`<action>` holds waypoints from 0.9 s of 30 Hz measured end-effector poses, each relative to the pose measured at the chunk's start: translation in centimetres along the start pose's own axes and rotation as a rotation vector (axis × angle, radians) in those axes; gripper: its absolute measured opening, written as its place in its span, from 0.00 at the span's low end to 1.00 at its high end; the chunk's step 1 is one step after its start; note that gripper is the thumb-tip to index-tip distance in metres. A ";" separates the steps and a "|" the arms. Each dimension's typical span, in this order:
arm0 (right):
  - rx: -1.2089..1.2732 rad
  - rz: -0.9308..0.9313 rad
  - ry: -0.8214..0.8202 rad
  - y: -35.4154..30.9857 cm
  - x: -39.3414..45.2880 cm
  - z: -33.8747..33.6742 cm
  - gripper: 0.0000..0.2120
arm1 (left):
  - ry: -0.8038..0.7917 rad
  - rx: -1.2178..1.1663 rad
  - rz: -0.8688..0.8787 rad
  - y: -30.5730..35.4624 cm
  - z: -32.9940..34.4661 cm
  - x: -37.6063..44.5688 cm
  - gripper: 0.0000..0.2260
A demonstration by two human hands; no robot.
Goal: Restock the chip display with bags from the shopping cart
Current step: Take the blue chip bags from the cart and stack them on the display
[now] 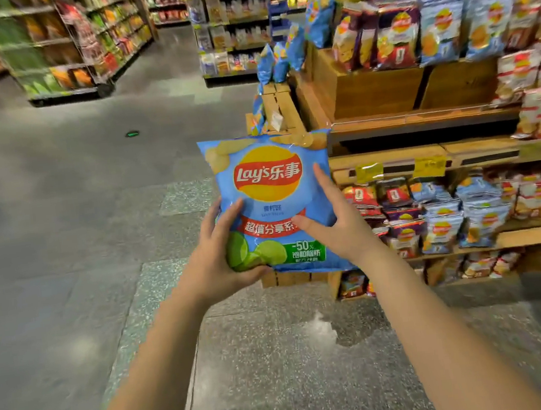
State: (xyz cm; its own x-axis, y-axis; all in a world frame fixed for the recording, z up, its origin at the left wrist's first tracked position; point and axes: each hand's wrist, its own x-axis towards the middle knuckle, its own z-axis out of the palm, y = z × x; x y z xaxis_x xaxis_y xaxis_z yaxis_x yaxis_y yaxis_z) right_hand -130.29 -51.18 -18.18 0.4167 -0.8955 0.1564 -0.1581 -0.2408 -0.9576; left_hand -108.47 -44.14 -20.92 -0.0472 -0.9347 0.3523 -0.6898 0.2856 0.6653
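Note:
A large light-blue chip bag (pixel 270 184) with a red and yellow logo and green limes is held upright in front of me, above the floor. My left hand (pixel 225 260) grips its lower left corner, thumb on the front. My right hand (pixel 331 218) holds its right side, thumb across the front and fingers along the edge. The wooden chip display (pixel 385 97) stands just right of the bag, with rows of bags on its tiers. No shopping cart is in view.
An unfilled dark slot (pixel 423 135) runs along the display's middle tier. Yellow price tags (pixel 430 166) hang below it. Grey tiled floor (pixel 96 224) spreads to the left. Stocked shelving (pixel 82 44) lines the aisle at the back. A small green object (pixel 132 133) lies on the floor.

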 end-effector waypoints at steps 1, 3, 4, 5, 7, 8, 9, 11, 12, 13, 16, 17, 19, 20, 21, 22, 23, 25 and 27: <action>0.010 0.004 -0.011 -0.1 1.5 1.7 0.38 | -0.001 0.009 -0.018 -1.6 -1.5 0.4 0.45; 0.027 -0.001 -0.024 -0.4 4.5 4.9 0.39 | -0.001 0.021 -0.043 -4.7 -4.2 1.2 0.46; 0.030 -0.007 -0.024 -0.5 6.0 6.4 0.39 | 0.001 0.030 -0.045 -6.1 -5.4 1.7 0.47; 0.029 -0.013 -0.023 -0.5 7.5 7.7 0.39 | 0.007 0.039 -0.045 -7.6 -6.6 2.2 0.47; 0.031 -0.015 -0.028 -0.3 10.5 10.1 0.39 | 0.010 0.042 -0.058 -10.5 -8.5 3.6 0.49; 0.036 -0.016 -0.032 -0.1 11.9 11.0 0.38 | 0.003 0.039 -0.070 -11.9 -9.2 4.4 0.48; 0.045 -0.014 -0.034 0.2 13.7 11.9 0.37 | -0.002 0.037 -0.079 -13.4 -9.8 5.4 0.46; 0.058 -0.005 -0.036 0.8 16.2 12.7 0.36 | -0.006 0.039 -0.075 -15.6 -10.2 7.2 0.46; 0.062 -0.001 -0.032 1.4 18.0 13.0 0.35 | -0.008 0.034 -0.070 -16.9 -10.4 8.5 0.47; 0.067 0.000 -0.024 1.9 19.9 13.2 0.35 | -0.014 0.028 -0.069 -18.0 -10.5 10.0 0.46; 0.088 -0.002 -0.009 3.5 26.1 13.4 0.35 | -0.008 0.035 -0.054 -21.5 -10.7 15.6 0.45; 0.100 -0.006 -0.008 4.0 28.3 13.4 0.36 | -0.001 0.039 -0.044 -22.6 -10.9 17.5 0.47; 0.110 -0.017 -0.022 4.4 33.1 13.1 0.36 | 0.002 0.042 -0.045 -24.7 -11.5 21.6 0.49; 0.112 -0.016 -0.031 4.5 35.3 12.9 0.37 | -0.002 0.047 -0.062 -25.5 -11.9 23.6 0.49; 0.110 -0.018 -0.035 4.5 37.7 12.7 0.36 | -0.002 0.048 -0.077 -26.3 -12.3 25.5 0.47; 0.107 -0.025 -0.036 4.4 40.0 12.5 0.36 | 0.007 0.050 -0.082 -27.0 -12.8 27.4 0.45; 0.105 -0.033 -0.035 4.2 42.2 12.4 0.36 | 0.017 0.056 -0.082 -27.8 -13.3 29.2 0.43; 0.079 -0.053 -0.034 3.8 46.4 12.6 0.36 | 0.031 0.072 -0.082 -29.0 -14.5 32.5 0.42; 0.086 -0.062 -0.047 4.0 50.2 13.3 0.35 | 0.040 0.083 -0.082 -30.8 -15.6 35.4 0.43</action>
State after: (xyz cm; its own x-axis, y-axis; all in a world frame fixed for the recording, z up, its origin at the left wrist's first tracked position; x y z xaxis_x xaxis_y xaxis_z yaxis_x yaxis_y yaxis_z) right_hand -98.12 -92.09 -17.34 0.4647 -0.8612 0.2060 -0.0546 -0.2601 -0.9640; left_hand -77.60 -82.68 -18.67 0.0393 -0.9446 0.3259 -0.7477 0.1886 0.6367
